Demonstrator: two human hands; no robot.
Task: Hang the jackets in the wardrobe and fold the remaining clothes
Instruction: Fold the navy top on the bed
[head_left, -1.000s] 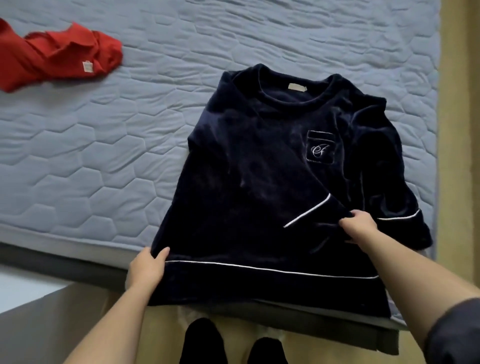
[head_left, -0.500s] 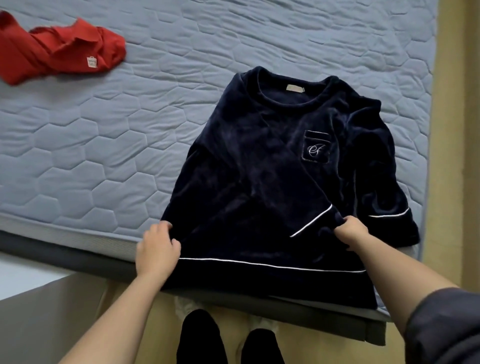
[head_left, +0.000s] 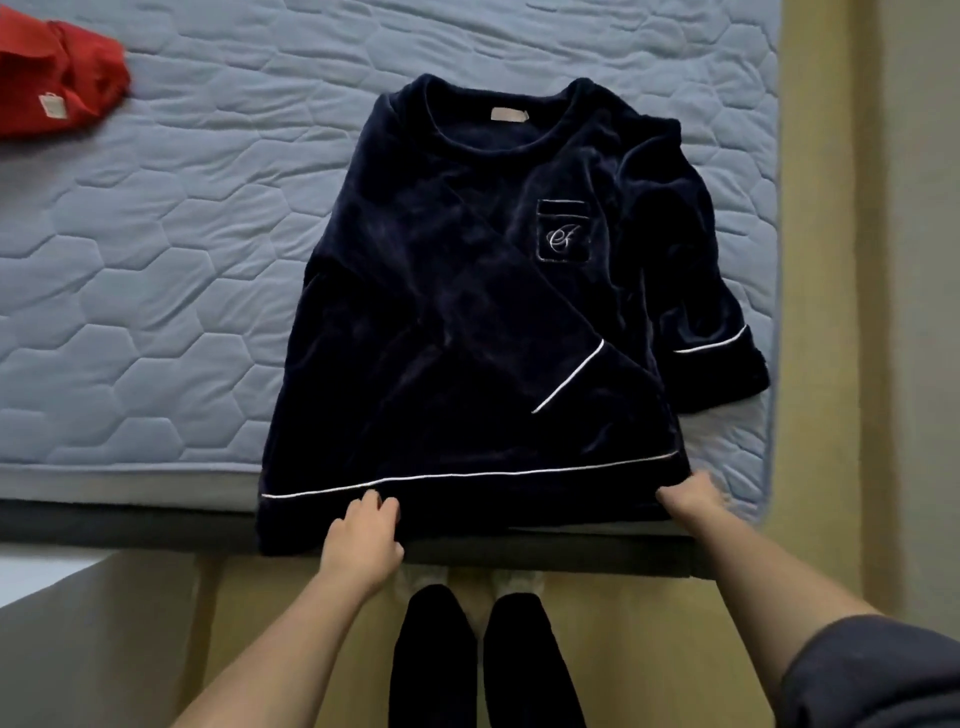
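Note:
A dark navy velvet top with white piping and a chest pocket lies front up on the grey-blue quilted mattress. Its left sleeve is folded across the body; the right sleeve lies out toward the mattress edge. The hem hangs slightly over the near edge. My left hand grips the hem near its middle, fingers curled over the fabric. My right hand holds the hem's right corner, its fingertips hidden under the cloth.
A crumpled red garment with a small white tag lies at the far left of the mattress. The dark bed frame edge runs below the mattress. A beige floor strip lies to the right. My dark-socked feet stand at the bed.
My right hand let go of the folded sleeve and dropped to the hem's right corner. My left hand slid right along the hem toward the middle. The view shifted closer over the top.

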